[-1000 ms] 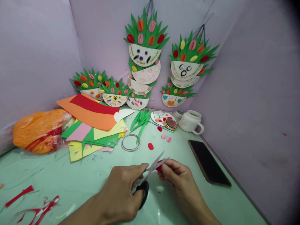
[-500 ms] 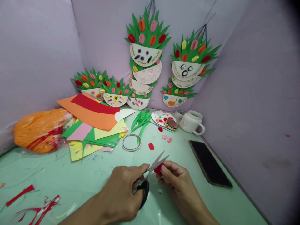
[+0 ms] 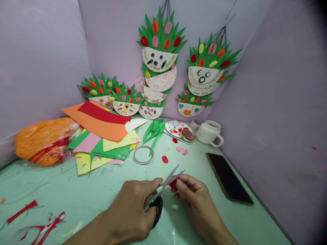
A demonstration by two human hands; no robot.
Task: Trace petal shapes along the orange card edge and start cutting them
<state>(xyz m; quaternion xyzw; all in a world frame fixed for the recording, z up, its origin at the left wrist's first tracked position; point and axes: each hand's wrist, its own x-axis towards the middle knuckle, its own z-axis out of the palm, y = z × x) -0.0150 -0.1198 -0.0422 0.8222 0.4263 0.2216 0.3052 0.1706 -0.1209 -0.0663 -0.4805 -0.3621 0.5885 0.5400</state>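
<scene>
My left hand (image 3: 139,206) is closed round the black handle of a pair of scissors (image 3: 157,207), whose blades stand apart and point up and to the right. Between thumb and fingers, my right hand (image 3: 195,197) pinches a small red paper piece (image 3: 174,182). One scissor blade crosses in front of that piece; whether it bites into the paper I cannot tell. Beyond the blades a red paper oval (image 3: 165,159) lies on the table, with pink paper ovals (image 3: 182,150) farther back.
A phone (image 3: 230,178) lies at the right, below a white mug (image 3: 208,132). Coloured paper sheets (image 3: 102,126) and an orange bundle in plastic (image 3: 46,141) fill the left. A tape ring (image 3: 143,164) sits mid-table. Red scraps (image 3: 52,224) lie front left. Paper-plate flower crafts (image 3: 159,59) hang behind.
Almost nothing differs. My right hand and the red paper have shifted very slightly to the right, and the scissor blades remain spread.
</scene>
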